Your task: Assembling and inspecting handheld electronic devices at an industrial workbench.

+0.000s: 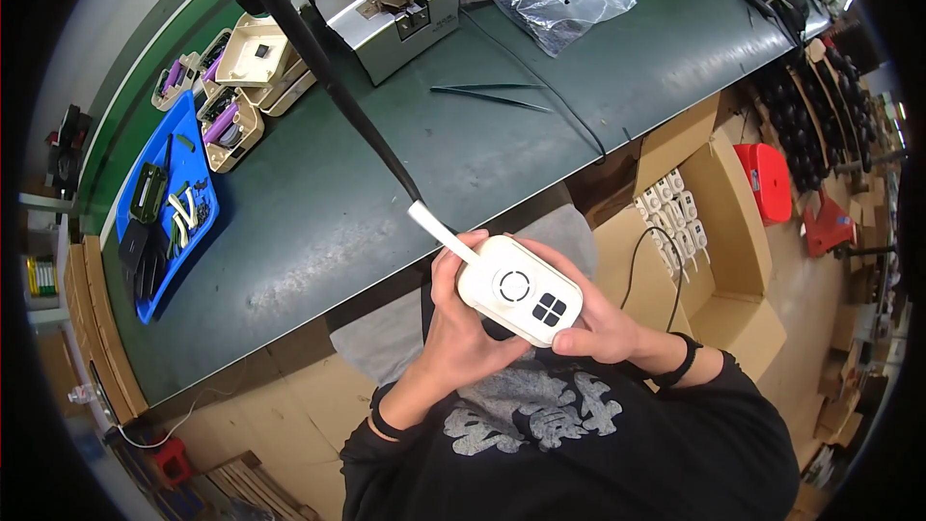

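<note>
A cream-coloured handheld device with rounded ends is held in both my hands above my lap, close to the table's near edge. Its upward face carries a dark ring-shaped grille and a block of dark square buttons. From its upper left end sticks out a white strap. My left hand wraps the device's left side. The fingers of my right hand run behind its far right edge, and the thumb presses its near corner.
A long black rod or cable slants down toward the strap. On the green table are a blue tray of small parts, opened cream cases, a grey metal machine, tweezers and a clear bag. A cardboard box holds several similar devices.
</note>
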A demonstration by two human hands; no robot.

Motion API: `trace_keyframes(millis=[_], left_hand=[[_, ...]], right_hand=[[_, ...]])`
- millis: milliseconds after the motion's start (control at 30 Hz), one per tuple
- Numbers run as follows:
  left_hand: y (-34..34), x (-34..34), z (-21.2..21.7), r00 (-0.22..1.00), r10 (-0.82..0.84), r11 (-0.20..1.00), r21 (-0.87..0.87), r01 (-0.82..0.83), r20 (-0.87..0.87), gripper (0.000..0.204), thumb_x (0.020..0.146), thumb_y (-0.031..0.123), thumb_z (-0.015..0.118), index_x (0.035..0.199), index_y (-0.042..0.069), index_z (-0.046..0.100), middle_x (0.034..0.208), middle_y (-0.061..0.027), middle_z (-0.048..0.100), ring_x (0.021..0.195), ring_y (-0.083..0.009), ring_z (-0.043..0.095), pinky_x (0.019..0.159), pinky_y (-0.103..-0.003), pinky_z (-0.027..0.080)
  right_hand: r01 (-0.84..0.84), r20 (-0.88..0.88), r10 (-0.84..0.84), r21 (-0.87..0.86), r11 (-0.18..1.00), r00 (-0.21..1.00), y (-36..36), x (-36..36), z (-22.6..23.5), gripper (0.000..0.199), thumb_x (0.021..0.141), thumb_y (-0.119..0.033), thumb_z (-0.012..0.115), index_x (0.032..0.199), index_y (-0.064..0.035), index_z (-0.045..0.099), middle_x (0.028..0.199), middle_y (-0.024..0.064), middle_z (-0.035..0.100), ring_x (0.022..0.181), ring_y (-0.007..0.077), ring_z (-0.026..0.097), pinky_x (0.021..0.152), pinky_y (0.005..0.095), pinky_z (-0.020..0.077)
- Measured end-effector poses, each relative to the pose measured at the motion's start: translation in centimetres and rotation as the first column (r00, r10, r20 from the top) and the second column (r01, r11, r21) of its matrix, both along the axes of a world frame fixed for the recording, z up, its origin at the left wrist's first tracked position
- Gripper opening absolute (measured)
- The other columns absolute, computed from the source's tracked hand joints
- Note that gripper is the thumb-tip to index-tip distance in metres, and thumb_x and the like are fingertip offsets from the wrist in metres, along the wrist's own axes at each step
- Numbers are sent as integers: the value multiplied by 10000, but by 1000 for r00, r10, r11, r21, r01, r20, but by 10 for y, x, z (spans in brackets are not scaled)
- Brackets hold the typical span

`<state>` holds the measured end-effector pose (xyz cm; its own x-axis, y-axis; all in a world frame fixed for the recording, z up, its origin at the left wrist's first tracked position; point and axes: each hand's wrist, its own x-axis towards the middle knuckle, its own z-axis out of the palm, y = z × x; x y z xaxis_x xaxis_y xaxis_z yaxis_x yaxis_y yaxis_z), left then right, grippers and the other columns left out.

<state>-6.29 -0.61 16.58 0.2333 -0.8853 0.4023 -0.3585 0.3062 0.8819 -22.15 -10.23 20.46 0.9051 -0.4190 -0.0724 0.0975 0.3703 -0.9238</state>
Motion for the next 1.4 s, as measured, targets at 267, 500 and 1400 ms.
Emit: trace_keyframes(millis=[267, 500, 1400], left_hand=[[-3, -4, 1, 995, 60, 997, -54, -56, 77, 1185, 532, 110, 908, 1402, 28, 108, 1342, -273, 328, 1233, -390, 409, 979, -471, 407], [-3, -4, 3, 991, 88, 996, -35, -85, 103, 1182, 532, 106, 907, 1414, 39, 123, 1337, -269, 336, 1226, -396, 420, 982, -471, 403], [-3, 3, 11, 995, -43, 993, 111, 32, 91, 1086, 634, 209, 898, 1438, 13, 194, 1429, -229, 344, 1306, -342, 406, 1084, -450, 332]], right_hand=[[-14, -4, 14, 24, 1000, 1000, -2, -4, 2, 884, 833, -190, 666, 1506, 7, 127, 1451, 151, 345, 1351, 221, 341, 1106, 357, 277], [29, -12, -28, 152, 988, 1000, -2, -2, 3, 843, 841, -207, 643, 1502, 1, 162, 1447, 143, 369, 1346, 210, 360, 1105, 355, 288], [142, -69, -127, 309, 940, 990, -12, -17, -7, 828, 757, -238, 653, 1454, 21, 287, 1392, 146, 455, 1265, 227, 477, 1077, 349, 350]])
